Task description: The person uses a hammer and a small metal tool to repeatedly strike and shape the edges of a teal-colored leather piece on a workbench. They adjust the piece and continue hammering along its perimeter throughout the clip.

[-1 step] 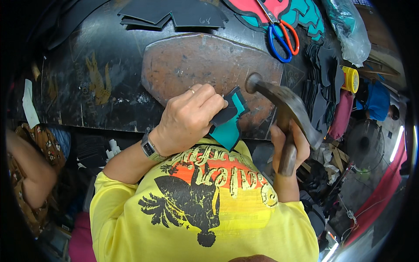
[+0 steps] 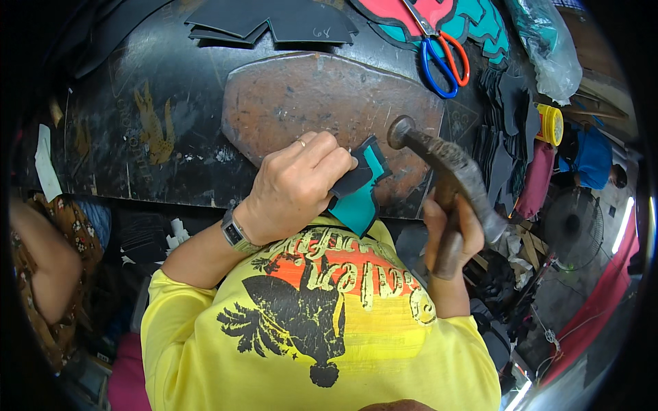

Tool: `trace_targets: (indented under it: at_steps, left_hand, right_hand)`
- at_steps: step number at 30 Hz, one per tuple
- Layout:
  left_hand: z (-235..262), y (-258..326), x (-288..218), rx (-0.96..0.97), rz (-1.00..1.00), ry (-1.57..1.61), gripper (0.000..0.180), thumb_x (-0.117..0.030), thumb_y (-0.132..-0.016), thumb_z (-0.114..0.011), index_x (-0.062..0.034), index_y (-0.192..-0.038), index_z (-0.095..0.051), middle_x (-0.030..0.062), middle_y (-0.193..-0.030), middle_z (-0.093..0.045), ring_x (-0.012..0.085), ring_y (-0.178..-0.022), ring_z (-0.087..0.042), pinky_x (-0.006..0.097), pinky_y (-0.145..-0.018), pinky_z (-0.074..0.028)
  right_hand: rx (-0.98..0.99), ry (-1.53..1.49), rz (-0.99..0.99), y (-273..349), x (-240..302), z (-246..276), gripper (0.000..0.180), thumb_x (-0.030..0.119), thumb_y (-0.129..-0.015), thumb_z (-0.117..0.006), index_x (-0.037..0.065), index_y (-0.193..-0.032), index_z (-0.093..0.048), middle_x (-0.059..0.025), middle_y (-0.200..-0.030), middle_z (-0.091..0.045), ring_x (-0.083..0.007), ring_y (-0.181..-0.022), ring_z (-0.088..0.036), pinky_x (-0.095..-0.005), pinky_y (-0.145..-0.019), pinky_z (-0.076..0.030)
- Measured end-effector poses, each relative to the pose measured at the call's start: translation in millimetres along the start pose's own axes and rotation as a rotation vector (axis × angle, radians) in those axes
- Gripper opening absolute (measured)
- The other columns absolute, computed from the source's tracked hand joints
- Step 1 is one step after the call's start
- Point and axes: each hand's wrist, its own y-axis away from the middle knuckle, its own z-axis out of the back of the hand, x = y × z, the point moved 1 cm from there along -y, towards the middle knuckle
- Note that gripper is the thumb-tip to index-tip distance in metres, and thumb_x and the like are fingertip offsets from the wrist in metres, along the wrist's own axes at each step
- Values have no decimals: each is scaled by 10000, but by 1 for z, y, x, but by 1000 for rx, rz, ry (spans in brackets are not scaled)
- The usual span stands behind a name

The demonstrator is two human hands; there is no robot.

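My left hand (image 2: 295,188), with a ring and a wristwatch, presses a small teal and black cut piece (image 2: 360,188) onto the near edge of a rusty brown metal plate (image 2: 322,103) on the dark workbench (image 2: 137,137). My right hand (image 2: 449,229) grips the handle of a worn hammer (image 2: 445,164). The hammer's round face sits low over the plate, just right of the piece and close to my left fingers. Whether it touches the plate I cannot tell.
Scissors with blue and orange handles (image 2: 442,58) lie at the back right on teal and pink cutouts (image 2: 473,20). Black cut sheets (image 2: 274,20) are stacked at the back. A yellow roll (image 2: 550,125) and a plastic bag (image 2: 548,48) sit right. Another person's arm (image 2: 41,260) is left.
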Motion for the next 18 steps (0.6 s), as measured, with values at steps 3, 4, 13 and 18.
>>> trace_targets:
  at_steps: [3, 4, 13, 18]
  left_hand:
    - [0, -1, 0, -10, -12, 11, 243, -13, -751, -830, -25, -959, -705, 115, -837, -617, 319, -774, -677, 405, -659, -544]
    - [-2, -4, 4, -13, -12, -5, 240, -15, -754, -831, -25, -959, -704, 115, -838, -617, 318, -776, -678, 404, -659, -544]
    - [-3, -4, 3, -20, 5, -9, 250, -5, -761, -839, -26, -972, -706, 118, -846, -629, 317, -784, -683, 396, -668, -554]
    - [-2, -3, 2, -10, 5, -21, 273, 23, -760, -850, -21, -989, -708, 118, -858, -645, 304, -773, -688, 385, -660, -558]
  right_hand:
    - [351, 735, 297, -3, -3, -4, 373, -81, -839, -807, -100, -1199, -712, -245, -1177, -760, -268, -842, -728, -343, -812, -583]
    - [313, 736, 302, -6, -3, -1, 374, -78, -840, -809, -98, -1201, -712, -241, -1182, -762, -266, -848, -734, -340, -811, -585]
    - [264, 793, 285, 9, -18, 8, 503, -91, -847, -806, -1, -1332, -710, -208, -1176, -755, -284, -954, -764, -316, -841, -573]
    - [-70, 763, 238, 1, -43, 40, 480, -95, -903, -778, -22, -1366, -676, -152, -1235, -755, -201, -1093, -720, -320, -984, -543]
